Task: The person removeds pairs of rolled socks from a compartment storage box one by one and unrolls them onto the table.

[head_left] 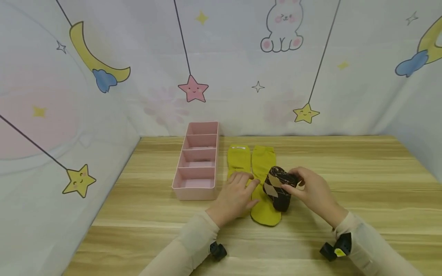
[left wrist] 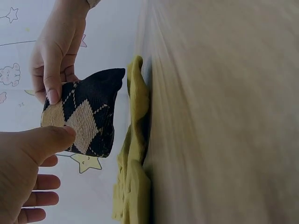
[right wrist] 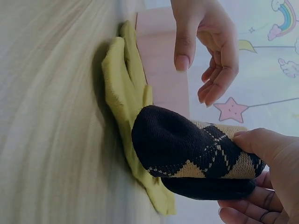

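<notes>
A black sock with a tan diamond pattern, folded into a compact bundle, is held above the yellow socks. My right hand grips it from the right, thumb on the near side; the right wrist view shows the bundle's folded layers. To the left is my left hand, its fingers loosely spread and a gap between it and the bundle. Two yellow socks lie flat side by side beneath: the left one is partly covered by my left hand, the right one by the black bundle.
Left of the yellow socks, a pink box with several compartments in a row stands on the wooden table. Behind the table hangs a pale curtain printed with stars, moons and a rabbit.
</notes>
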The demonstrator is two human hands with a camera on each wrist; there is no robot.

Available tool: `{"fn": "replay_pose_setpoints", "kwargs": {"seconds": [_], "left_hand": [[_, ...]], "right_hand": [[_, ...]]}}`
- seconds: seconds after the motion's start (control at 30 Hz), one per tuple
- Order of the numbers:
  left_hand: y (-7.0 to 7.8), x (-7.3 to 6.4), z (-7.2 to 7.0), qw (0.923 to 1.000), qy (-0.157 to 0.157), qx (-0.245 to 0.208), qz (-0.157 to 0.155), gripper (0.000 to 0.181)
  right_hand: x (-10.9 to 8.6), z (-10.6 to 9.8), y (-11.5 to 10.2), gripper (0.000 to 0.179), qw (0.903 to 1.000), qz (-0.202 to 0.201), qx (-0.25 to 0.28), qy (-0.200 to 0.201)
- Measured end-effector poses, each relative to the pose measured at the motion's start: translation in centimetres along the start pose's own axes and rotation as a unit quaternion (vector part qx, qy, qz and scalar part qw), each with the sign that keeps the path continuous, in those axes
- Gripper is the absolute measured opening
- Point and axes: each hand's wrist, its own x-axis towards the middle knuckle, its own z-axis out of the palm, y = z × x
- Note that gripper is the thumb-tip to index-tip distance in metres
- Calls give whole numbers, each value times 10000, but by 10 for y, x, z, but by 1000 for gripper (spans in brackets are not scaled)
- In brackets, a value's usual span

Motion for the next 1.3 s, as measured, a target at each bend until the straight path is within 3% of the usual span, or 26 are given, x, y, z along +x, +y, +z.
{"fn": "replay_pose_setpoints", "kwargs": {"seconds": [0.53,0.73,1.0,1.3], "left_hand": [[19,14,-1,9985,-521,-3,137,49],[29,18,1,9972,-711,-49,246,48],[42,25,5,9960,-750,6,492,50],[60,34,13,9970,-545,110,542,52]], "right_hand": [[-23,-7,10,37,9973,731,-8,104],[-28,-6,14,36,9965,829,-44,103],[-29,-7,23,31,9967,739,-315,126],[-31,-11,29,35,9937,1041,-372,-165]]}}
